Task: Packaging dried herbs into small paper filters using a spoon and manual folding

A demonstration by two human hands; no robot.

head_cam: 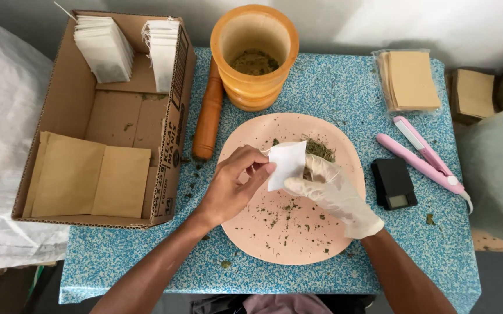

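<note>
Over the pink plate (pixel 274 232) at the desk's (pixel 333 93) near-middle, both hands grip a small white paper bag (pixel 287 164). The bare left hand (pixel 228 189) pinches its left edge with fingers (pixel 260 168) clenched; the gloved right hand (pixel 330 189) grasps it from the right, beside dried herbs (pixel 320 149).

A small worktop (pixel 344 87) with a blue-and-white speckled top stands against a pale grey wall (pixel 414 23). Beyond its left edge lies white woven sacking (pixel 1 116). Below its near edge, dark floor (pixel 495 279) shows. Light is soft and even.
</note>
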